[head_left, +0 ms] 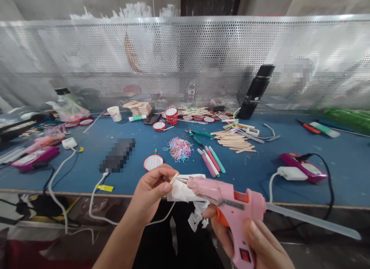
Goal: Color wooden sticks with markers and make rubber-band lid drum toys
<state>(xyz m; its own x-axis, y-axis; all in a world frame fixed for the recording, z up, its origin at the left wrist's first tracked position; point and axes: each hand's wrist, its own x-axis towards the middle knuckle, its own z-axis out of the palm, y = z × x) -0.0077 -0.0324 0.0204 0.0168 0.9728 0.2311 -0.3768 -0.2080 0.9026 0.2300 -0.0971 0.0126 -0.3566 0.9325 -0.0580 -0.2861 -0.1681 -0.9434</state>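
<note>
In my right hand point(231, 234) is a pink hot glue gun point(231, 199), gripped by its handle with fingers near the orange trigger. A long clear glue stick point(315, 221) sticks out of its back end. My left hand point(154, 188) pinches a short piece of wooden stick point(174, 179) between thumb and fingers. The gun's metal nozzle points left and is right at this stick; whether they touch I cannot tell. Under the nozzle a white tissue point(185, 192) lies at the table edge. Just behind my left hand rests a round red-rimmed piece point(153, 162) with a stick.
On the blue table point(245, 165) lie colourful rubber bands point(179, 148), markers point(211, 161), green-handled pliers point(199, 136) and wooden sticks point(234, 140). A black bottle point(257, 91) leans against the perforated metal panel point(202, 49). Charging cables point(92, 199) hang over the front edge. Purple power strips point(306, 168) sit at both sides.
</note>
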